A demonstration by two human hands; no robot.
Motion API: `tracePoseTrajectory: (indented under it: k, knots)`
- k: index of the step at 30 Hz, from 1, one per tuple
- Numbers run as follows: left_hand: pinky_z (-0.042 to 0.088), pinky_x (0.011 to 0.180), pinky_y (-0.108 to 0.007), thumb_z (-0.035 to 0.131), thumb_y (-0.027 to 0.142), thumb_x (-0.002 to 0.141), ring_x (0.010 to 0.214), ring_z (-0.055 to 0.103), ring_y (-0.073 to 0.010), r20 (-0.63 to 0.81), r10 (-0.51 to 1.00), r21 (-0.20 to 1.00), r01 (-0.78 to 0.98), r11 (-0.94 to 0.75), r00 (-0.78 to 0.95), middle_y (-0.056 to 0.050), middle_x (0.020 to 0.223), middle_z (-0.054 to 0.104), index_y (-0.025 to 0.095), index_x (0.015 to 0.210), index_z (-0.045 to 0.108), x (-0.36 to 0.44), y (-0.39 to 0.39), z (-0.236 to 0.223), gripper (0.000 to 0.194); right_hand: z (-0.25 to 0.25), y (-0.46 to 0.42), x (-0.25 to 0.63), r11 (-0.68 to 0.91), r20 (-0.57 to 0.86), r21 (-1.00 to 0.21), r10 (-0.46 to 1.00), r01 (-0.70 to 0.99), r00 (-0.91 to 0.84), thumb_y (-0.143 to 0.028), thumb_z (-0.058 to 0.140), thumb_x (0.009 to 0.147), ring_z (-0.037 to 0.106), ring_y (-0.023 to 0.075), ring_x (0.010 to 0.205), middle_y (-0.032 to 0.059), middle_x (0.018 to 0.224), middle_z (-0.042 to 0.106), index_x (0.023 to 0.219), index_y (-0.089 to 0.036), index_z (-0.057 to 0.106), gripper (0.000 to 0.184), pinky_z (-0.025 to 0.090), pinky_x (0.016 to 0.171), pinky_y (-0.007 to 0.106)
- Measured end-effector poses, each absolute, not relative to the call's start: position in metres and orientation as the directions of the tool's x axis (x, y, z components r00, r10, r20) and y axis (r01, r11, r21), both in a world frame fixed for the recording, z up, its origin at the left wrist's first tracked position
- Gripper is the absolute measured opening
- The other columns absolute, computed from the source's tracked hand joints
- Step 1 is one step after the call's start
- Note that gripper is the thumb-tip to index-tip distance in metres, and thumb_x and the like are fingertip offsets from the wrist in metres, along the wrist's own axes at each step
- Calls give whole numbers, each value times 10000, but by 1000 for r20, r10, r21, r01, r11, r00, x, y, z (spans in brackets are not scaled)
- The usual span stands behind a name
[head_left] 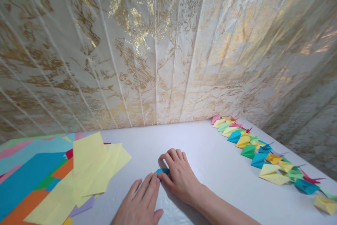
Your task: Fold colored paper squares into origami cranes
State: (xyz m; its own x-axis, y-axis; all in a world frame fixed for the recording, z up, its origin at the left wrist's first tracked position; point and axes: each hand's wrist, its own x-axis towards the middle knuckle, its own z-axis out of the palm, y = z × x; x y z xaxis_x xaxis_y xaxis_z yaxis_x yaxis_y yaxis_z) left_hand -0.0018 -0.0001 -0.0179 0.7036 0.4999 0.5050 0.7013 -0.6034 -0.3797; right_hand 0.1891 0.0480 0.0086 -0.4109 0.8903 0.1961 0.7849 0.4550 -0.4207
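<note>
A small folded piece of blue paper (162, 171) lies on the white table between my hands, mostly covered by fingers. My right hand (179, 174) has its thumb and curled fingers closed around the right part of the paper. My left hand (144, 198) lies flat with fingers stretched out, its fingertips touching the paper's left end. How the paper is folded under my right hand is hidden.
Loose sheets of coloured paper (34, 172) are spread at the left, with pale yellow sheets (92, 169) on top. Rows of folded paper figures (247, 151) line the table's right side. A patterned gold-and-white curtain (158, 60) hangs behind the white table (210, 161).
</note>
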Motion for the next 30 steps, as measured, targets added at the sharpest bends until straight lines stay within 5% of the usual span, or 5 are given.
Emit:
tracePoseTrajectory:
  k: [11,16,20,23,30]
  knots:
    - [485,931,-417,576,264,906,1084,668,-297,323,706,-274,776,-568,631,-144,1244,726,100,1239,687,-6,-13,-18,388,2,62,207,400,202,-457,916,794,-346,11,573,849,495,255,987,70,1080,580,1215,-267,621,462,377,857,394]
    - [512,923,-431,565,341,951,1106,660,-307,227,786,-174,819,-548,574,-122,1227,735,136,1246,694,-5,-12,-5,381,5,61,209,550,330,-470,835,690,-440,62,516,823,511,233,1000,73,1099,600,1214,-219,597,488,413,865,369]
    - [515,950,-439,554,349,961,1132,657,-315,192,797,-149,819,-553,573,-144,1227,734,119,1250,693,-4,-11,-3,395,10,53,203,796,446,-241,599,555,-665,22,549,830,495,236,1072,72,1199,610,1225,-210,583,459,401,912,362]
    - [506,980,-444,561,339,955,1166,650,-317,174,815,-145,833,-534,552,-157,1269,714,117,1289,670,-3,-11,-5,416,10,50,201,826,393,-61,535,560,-748,-91,603,891,507,236,974,58,1048,658,1127,-197,635,262,381,872,372]
    - [523,967,-423,546,281,920,1215,634,-318,209,815,-227,837,-497,540,-165,1333,674,114,1280,678,-10,-11,-24,418,14,55,210,792,304,-115,603,600,-738,-76,616,875,523,197,880,23,931,687,1047,-221,692,237,364,783,344]
